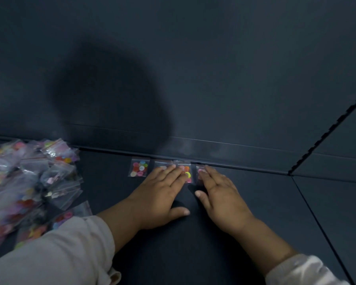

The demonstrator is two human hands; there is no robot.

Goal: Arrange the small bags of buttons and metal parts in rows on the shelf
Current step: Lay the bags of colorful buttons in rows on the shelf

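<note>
a row of button bags lined up at the back of a dark shelf
the matte shelf meets a dark back wall at a low ridge. four small clear bags of coloured buttons lie side by side along that ridge. the left hand lays straight fingers on the middle two, the right hand on the last. a loose pile of bags sits far left.

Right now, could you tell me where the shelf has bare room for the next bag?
Bare shelf runs along the back ledge from the right hand to the seam. Another gap separates the pile of bags from the leftmost bag. Crowded: the pile, and under the left hand.
</note>
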